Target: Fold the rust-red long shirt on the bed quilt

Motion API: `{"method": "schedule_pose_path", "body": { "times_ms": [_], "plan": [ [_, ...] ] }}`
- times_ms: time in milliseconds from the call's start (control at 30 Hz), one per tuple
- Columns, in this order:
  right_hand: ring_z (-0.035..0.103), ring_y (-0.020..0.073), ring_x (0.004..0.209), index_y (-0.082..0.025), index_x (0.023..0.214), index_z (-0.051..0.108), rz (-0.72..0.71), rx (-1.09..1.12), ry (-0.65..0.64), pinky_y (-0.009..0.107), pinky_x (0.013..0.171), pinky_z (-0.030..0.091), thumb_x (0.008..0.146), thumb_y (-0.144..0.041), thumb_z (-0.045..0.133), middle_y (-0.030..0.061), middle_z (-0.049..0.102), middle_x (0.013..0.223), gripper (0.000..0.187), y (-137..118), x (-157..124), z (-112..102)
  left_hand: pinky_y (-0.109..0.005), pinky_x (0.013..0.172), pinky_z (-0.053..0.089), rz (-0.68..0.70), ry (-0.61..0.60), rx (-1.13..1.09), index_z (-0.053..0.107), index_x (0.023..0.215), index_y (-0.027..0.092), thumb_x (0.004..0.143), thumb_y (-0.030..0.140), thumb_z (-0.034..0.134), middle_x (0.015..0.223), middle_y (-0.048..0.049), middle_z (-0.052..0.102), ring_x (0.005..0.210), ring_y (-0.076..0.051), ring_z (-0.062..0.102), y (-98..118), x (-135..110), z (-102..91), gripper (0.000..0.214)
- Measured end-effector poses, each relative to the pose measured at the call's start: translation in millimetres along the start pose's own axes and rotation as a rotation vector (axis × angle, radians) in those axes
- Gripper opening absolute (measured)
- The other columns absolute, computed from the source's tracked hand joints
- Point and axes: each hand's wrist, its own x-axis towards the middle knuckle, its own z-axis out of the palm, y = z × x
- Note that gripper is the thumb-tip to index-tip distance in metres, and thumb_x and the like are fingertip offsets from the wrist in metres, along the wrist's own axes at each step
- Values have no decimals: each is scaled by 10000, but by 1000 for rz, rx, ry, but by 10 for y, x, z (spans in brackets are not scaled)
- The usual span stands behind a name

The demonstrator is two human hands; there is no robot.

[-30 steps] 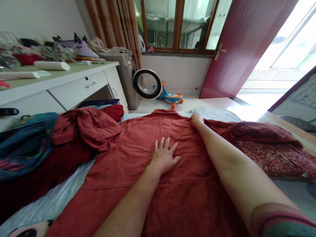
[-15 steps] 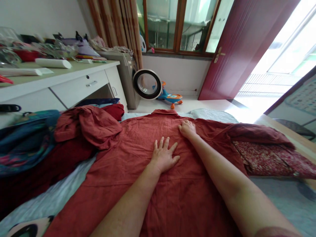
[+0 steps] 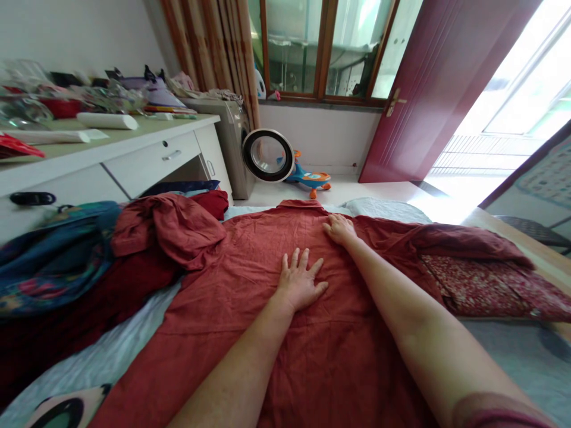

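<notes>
At the far left of the frame, a blue patterned cloth item [image 3: 53, 261] lies on dark red cloth [image 3: 143, 282], below a white desk [image 3: 149, 169]; pale bedding [image 3: 120, 351] shows underneath. Beside it, left of centre, one sleeve [image 3: 178, 229] of a red shirt [image 3: 232, 297] is gathered in loose folds. In the middle of the frame, the left forearm rises from the lower edge, slanting up and rightward; the left hand [image 3: 300, 280] lies palm down on the shirt, its fingers spread wide, the tips toward the top of the frame and the thumb toward the right. Higher and slightly right, the right hand [image 3: 339, 230] rests palm down near the shoulder—its forearm runs up from the lower right corner, and its fingers lie close together, slightly bent, pointing up and leftward. Whether they grip any cloth cannot be told.

The shirt fills the centre foreground, spread out on the bedding. Its long axis runs from bottom to top of the frame—the collar [image 3: 300, 204] points upward, the body widens toward the lower edge. The other sleeve [image 3: 473, 241] extends to the right, partly over speckled red cloth [image 3: 482, 288].
</notes>
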Motion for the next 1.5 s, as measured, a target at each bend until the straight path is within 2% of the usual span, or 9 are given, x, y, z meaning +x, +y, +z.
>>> {"method": "schedule_pose_path", "body": {
  "times_ms": [100,367,500,600,933,1100,1233,1400,1500],
  "plan": [
    [286,222,1421,-242,1433,429,-21,18,-23,401,1148,222,981,-522,270,37,342,1564,555,-70,76,75,-633,1158,67,1,13,2,341,1481,400,867,704,388,1618,-54,204,1484,-366,115,2,-6,-2,686],
    [260,358,1410,-141,1445,424,140,-13,-17,512,1108,263,956,-523,297,130,295,1570,633,57,220,63,-635,1156,90,7,21,-14,356,1477,386,866,707,376,1611,-72,223,1478,-367,141,15,-25,-33,690],
    [334,312,1363,-198,1358,515,-45,-29,124,454,1105,277,961,-497,310,104,351,1537,538,-113,148,111,-629,1160,87,-3,33,-7,354,1475,397,868,699,380,1609,-62,231,1479,-358,148,26,-31,-40,679],
    [341,279,1370,-223,1395,467,-130,-10,50,456,1108,280,972,-545,245,88,363,1539,576,-146,184,152,-631,1160,96,3,44,0,362,1474,389,870,706,366,1608,-65,231,1478,-360,149,28,-34,-37,683],
    [198,299,1460,-180,1518,287,100,36,-77,521,1157,190,946,-605,243,99,231,1604,714,98,465,145,-642,1157,83,9,35,-23,344,1481,392,867,724,325,1611,-62,225,1481,-358,140,3,-32,-20,698],
    [179,273,1466,-116,1486,334,42,40,54,416,1168,208,967,-443,312,112,231,1602,614,0,116,67,-642,1161,74,-4,27,-37,372,1467,389,852,714,378,1608,-45,237,1482,-360,130,16,-31,-18,696],
    [339,273,1392,-151,1408,460,-54,71,31,390,1124,293,933,-313,397,105,325,1564,506,-234,-310,25,-631,1167,94,-5,54,-95,385,1464,346,856,694,408,1591,-55,284,1475,-348,170,3,-20,-45,701],
    [425,260,1331,-126,1409,446,-69,86,-44,359,1079,348,925,-284,400,143,394,1515,511,-501,-774,1,-372,1154,314,-118,253,-319,453,1407,206,998,331,211,1411,-57,545,1311,-167,472,-96,29,-101,491],
    [357,292,1380,-182,1416,448,-15,65,-57,452,1103,307,945,-432,383,117,381,1529,538,-533,-993,12,-319,1126,346,-121,300,-308,563,1288,180,953,258,335,1333,-62,606,1253,-165,519,-121,35,-89,413]
  ]
}}
